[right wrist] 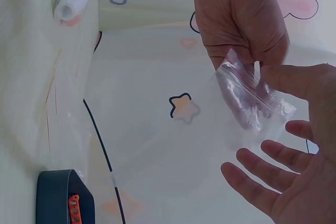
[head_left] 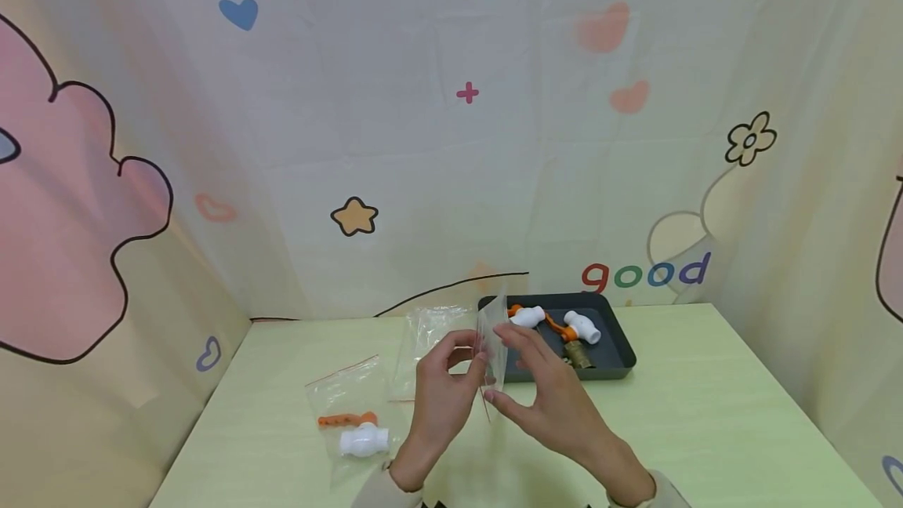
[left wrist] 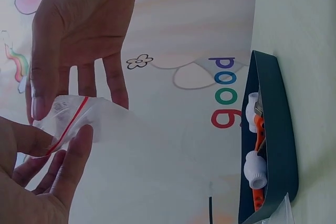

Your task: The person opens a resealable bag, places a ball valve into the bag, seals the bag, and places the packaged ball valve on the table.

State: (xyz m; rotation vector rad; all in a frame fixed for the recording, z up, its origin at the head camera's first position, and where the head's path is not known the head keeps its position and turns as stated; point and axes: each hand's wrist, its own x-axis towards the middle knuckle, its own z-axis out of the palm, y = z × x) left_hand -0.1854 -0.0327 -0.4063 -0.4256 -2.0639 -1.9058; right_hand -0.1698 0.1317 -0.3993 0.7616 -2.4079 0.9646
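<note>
A clear zip bag with a red seal line [head_left: 497, 335] stands upright between the two hands, above the table. My left hand [head_left: 446, 390] pinches it near the red line, between thumb and fingers, as the left wrist view also shows. My right hand [head_left: 553, 394] is at the bag's other side, its thumb touching the edge and its fingers spread and fairly straight. Nothing can be made out inside this bag. To the left on the table, a white ball valve with an orange handle [head_left: 364, 440] lies in or under another clear zip bag [head_left: 346, 382].
A dark tray [head_left: 621, 363] at the back right holds white valves [head_left: 582, 326] with orange handles and a brass-coloured fitting [head_left: 577, 354]. Another clear bag [head_left: 433, 324] lies flat left of the tray. A printed curtain [head_left: 423, 139] hangs behind the pale table [head_left: 705, 414].
</note>
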